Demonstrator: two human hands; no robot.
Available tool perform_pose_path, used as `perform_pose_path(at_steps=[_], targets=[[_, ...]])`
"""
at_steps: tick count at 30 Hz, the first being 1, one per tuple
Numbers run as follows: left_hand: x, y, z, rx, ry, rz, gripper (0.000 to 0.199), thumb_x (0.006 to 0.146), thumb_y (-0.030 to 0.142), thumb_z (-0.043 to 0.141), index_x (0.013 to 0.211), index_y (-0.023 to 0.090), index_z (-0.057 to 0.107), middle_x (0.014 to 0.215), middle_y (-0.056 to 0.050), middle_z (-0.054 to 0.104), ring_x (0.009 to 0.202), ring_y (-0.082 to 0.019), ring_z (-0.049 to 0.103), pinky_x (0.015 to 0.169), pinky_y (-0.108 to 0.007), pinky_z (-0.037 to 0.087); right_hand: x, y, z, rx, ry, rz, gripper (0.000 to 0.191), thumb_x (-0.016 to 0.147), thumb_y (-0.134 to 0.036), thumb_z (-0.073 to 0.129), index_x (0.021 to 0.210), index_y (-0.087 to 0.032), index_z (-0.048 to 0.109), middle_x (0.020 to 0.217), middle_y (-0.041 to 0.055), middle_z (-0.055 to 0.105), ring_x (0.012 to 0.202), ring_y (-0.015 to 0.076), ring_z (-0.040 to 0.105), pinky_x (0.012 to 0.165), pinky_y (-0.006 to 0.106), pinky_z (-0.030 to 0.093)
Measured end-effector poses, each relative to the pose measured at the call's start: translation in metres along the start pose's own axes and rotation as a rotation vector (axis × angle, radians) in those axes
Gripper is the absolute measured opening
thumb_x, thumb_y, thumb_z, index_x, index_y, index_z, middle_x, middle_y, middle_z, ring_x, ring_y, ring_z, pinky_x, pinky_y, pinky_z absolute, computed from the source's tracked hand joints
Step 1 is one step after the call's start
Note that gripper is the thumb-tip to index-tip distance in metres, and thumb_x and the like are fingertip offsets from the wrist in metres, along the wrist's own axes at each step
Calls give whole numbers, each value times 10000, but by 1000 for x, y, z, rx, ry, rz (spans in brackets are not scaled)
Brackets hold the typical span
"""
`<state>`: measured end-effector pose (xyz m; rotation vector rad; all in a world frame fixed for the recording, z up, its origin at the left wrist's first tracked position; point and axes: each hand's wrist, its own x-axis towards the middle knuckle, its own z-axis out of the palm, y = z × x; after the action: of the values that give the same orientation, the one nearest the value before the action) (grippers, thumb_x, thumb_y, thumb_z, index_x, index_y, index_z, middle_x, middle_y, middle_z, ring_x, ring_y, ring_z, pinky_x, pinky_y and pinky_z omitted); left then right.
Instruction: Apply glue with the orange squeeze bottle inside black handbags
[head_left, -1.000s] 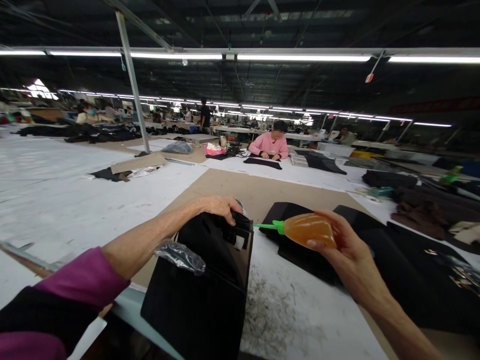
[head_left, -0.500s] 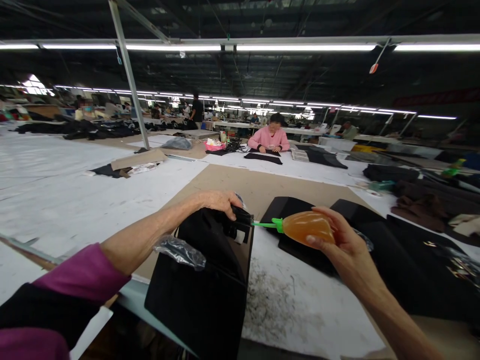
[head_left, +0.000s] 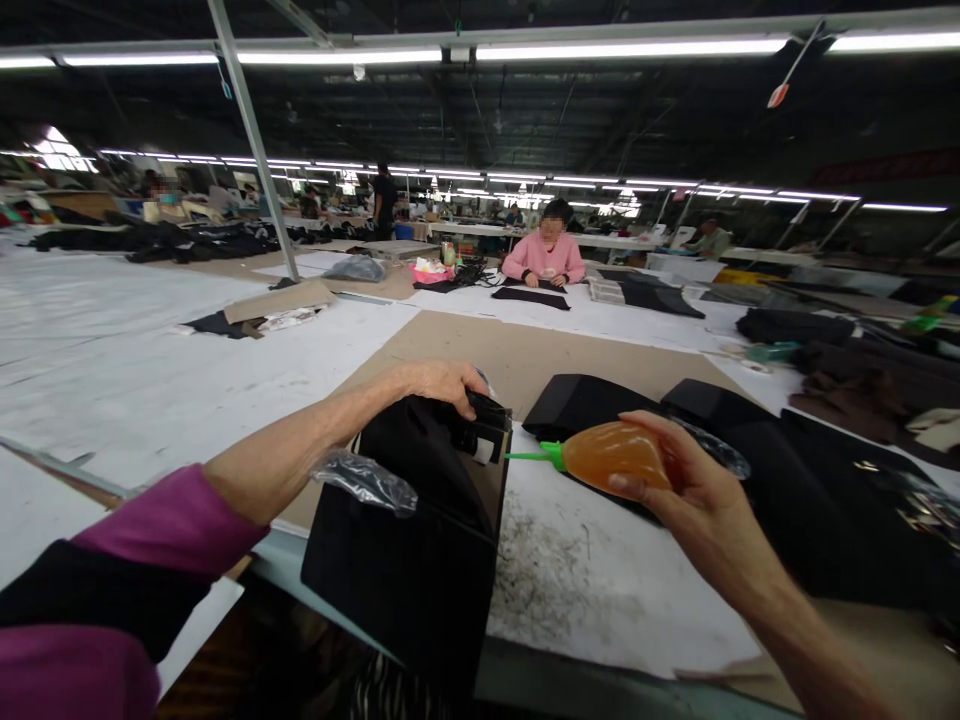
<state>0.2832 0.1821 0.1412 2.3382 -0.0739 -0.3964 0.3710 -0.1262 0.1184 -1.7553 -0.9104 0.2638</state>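
My left hand is closed on the upper edge of a black bag, which hangs partly over the table's front edge. Clear plastic wrap covers a part of the bag, perhaps its handle. A small white label shows near its open top. In my right hand is a glue bottle, amber and soft-sided, with a green nozzle. It lies almost level, and the thin tip points left at the bag's side edge. Whether the tip touches the edge I cannot tell.
Behind the bottle lie more black bag pieces, and others with metal fittings are at right. Dark smudges mark the white tabletop. Across the table a person in pink handles black pieces. A metal post rises at left.
The nozzle tip has moved slightly down along the bag's side edge, from near my left fingers. My view has tilted a little downward. Both hands keep their hold.
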Motion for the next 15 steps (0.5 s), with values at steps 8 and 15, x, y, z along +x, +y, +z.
perform_pose_path(at_steps=[8,15], targets=[[-1,2,2,11,-11,-5,198,627,154,600,800,179,694,691,53,637,705,-122,539,665,-188,390,-16,5,5,-77,-44,30,556,702,-478,731,1183,-291,524,1132,26,595,989,257,576,909,341,426],[-3,6,5,-12,-6,-41,225,625,146,603,823,186,702,726,55,659,719,-120,536,671,-190,374,-31,11,12,-132,-76,51,550,707,-510,711,1171,-272,536,1103,41,610,948,270,586,848,346,452]])
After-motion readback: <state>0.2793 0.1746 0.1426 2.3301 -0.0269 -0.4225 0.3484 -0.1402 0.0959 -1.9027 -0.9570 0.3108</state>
